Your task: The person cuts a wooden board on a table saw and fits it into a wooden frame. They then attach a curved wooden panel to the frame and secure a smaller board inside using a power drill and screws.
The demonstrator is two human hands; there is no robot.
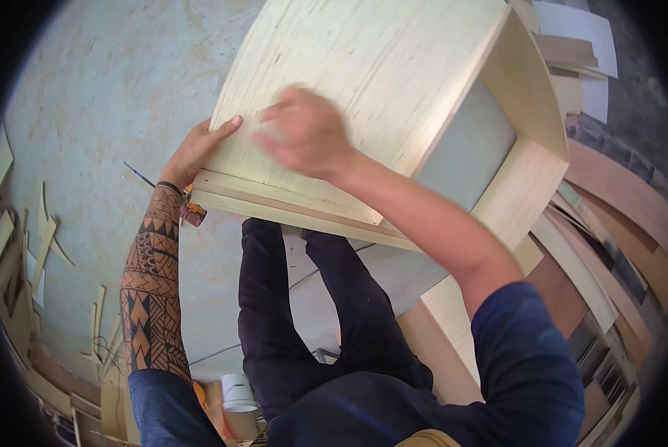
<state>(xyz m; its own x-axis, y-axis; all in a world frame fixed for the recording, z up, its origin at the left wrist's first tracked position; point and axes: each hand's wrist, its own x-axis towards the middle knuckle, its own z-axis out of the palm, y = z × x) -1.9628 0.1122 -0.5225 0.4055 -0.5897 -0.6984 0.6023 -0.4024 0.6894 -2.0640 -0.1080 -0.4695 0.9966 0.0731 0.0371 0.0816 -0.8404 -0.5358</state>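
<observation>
Scuffed floor (136,89) lies beneath the wooden box (379,82) the left hand (199,150) grips.

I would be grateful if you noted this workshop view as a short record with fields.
main object: pale wooden box, its open side facing right
left hand: at the box's left edge, thumb on the broad panel
right hand: over the same panel, motion-blurred; contact unclear
beside left wrist: orange tool, partly hidden
near the legs: white container
floor: wood strips at left, curved boards at right
</observation>
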